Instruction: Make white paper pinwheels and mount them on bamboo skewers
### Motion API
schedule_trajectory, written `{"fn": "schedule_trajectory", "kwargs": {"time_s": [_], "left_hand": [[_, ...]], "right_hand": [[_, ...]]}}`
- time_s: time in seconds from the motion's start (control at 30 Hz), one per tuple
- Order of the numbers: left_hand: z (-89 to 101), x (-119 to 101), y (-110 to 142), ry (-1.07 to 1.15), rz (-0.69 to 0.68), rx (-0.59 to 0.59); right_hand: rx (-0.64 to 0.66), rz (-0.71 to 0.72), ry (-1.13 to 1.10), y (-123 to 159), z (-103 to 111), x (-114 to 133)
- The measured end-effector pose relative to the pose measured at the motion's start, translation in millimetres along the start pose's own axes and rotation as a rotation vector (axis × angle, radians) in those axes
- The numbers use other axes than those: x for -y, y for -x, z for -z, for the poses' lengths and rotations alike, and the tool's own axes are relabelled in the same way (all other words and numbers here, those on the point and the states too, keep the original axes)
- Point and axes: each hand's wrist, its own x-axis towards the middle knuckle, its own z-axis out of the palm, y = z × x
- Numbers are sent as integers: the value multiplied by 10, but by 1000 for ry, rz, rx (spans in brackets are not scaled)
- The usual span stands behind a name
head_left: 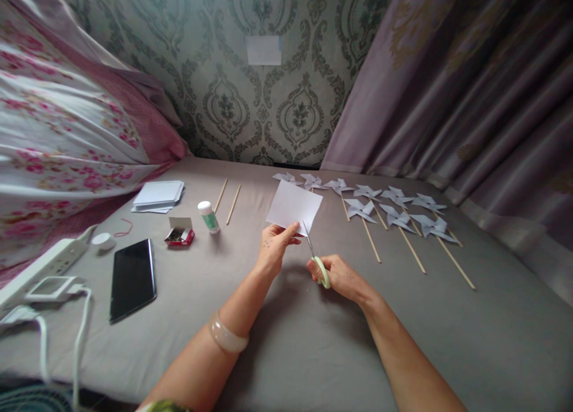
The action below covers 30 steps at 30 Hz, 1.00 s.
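Note:
A square sheet of white paper (293,203) is pinched at its lower edge by my left hand (274,246), above the middle of the grey cloth. My right hand (336,274) grips scissors (321,273) with pale green handles. Their blades point up and away, meeting the paper near its lower right corner. How deep the cut runs I cannot tell. Beyond and to the right lie several white paper pinwheels (360,209) on wooden sticks, one partly hidden behind the paper. Two loose sticks (233,204) rest left of the paper.
To the left are a glue stick (208,217), a small red box (179,236) of metal pieces, a stack of paper (158,196), a white cap (102,241) and a black phone (133,280). A power strip (54,267) with white cables occupies the left edge. Curtains (430,83) hang at right.

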Motion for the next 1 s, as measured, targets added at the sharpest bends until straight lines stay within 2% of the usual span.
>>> {"fn": "schedule_trajectory", "kwargs": {"time_s": [0.2,0.83,1.0], "left_hand": [[5,1,-3,-7,4,-4],[24,36,-36,-28,-28,-31],[18,36,-30,-32,-38,0]], "right_hand": [[-12,-12,-7,-33,-7,-65],[-75,-24,-10,-45,-35,-38],[-74,-40,-21,-52,-40,-53]]}}
